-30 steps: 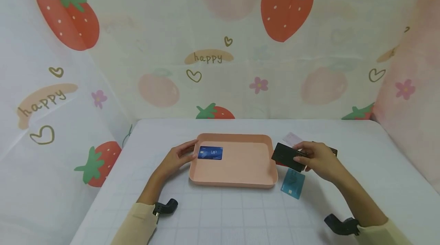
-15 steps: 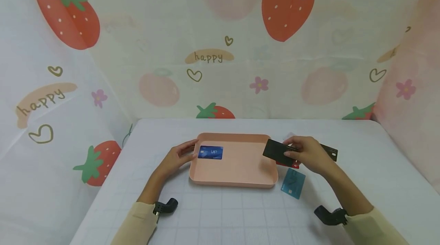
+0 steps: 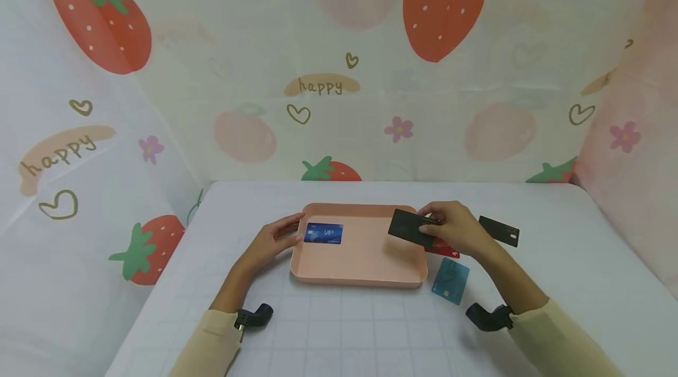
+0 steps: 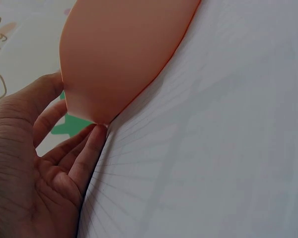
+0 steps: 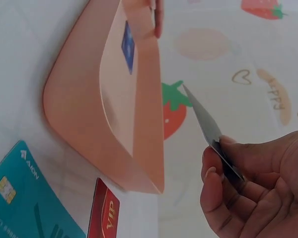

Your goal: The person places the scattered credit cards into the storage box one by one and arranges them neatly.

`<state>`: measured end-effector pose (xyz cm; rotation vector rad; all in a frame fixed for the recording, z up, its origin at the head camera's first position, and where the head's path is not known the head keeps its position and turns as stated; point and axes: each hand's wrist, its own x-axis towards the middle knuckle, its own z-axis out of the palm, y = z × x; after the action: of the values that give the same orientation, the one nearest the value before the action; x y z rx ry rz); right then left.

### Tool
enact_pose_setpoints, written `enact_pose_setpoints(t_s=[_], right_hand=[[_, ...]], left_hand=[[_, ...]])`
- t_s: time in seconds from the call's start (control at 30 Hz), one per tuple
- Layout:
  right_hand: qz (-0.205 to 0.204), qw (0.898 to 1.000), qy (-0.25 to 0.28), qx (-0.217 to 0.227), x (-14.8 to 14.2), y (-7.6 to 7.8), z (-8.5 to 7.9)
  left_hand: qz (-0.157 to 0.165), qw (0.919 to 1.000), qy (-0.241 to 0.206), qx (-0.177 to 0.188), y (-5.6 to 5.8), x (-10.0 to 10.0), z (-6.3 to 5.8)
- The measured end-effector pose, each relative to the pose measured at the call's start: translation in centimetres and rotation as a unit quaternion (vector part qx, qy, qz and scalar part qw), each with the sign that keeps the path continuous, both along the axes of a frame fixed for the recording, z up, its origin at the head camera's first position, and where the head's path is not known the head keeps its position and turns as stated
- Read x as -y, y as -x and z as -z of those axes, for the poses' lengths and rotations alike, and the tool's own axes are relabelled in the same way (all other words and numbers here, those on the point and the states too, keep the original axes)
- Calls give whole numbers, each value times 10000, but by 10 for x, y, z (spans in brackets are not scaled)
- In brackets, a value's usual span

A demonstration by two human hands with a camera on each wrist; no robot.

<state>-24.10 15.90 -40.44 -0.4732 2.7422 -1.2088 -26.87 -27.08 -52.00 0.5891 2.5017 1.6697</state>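
Observation:
A black card [image 3: 409, 226] is pinched between the thumb and fingers of my right hand [image 3: 457, 229], held over the right end of the pink tray [image 3: 360, 282]. The right wrist view shows the black card [image 5: 204, 119] nearly edge-on, raised above the tray's rim. My left hand [image 3: 272, 246] touches the tray's left end, its fingers and thumb resting against the outer wall, as the left wrist view also shows for the left hand [image 4: 54, 168]. Inside the tray, a blue VIP card [image 3: 323, 233] lies flat at the left.
Right of the tray, a teal card [image 3: 450, 281] lies on the white table [image 3: 339, 336]. A red VIP card [image 3: 444, 249] sits close by the tray's right wall, partly hidden in the head view. Farther right lies another black card [image 3: 499, 230].
My right hand has carried the black card left and away from me, from beside the tray to over its right end. The left hand stays at the tray's left end.

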Motion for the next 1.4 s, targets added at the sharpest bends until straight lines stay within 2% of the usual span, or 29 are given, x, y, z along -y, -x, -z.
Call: enact_pose_setpoints(t_s=[0.33,0.63,1.1,1.4], right_hand=[[-194,9996,189,78,20,15,10],[-335,9989,132,303,33,25,11],[-197,9983,-252,492,48,34,19],[-244,9977,-210,588,55,39,22]], left_hand=[[118,9999,-105,-17,1,1,1],[54,9999,-122,25,-1,-1,-2],[55,9996,-267,72,-3,-3,-4],[-19,9999,-136,85,-4,-1,-3]])
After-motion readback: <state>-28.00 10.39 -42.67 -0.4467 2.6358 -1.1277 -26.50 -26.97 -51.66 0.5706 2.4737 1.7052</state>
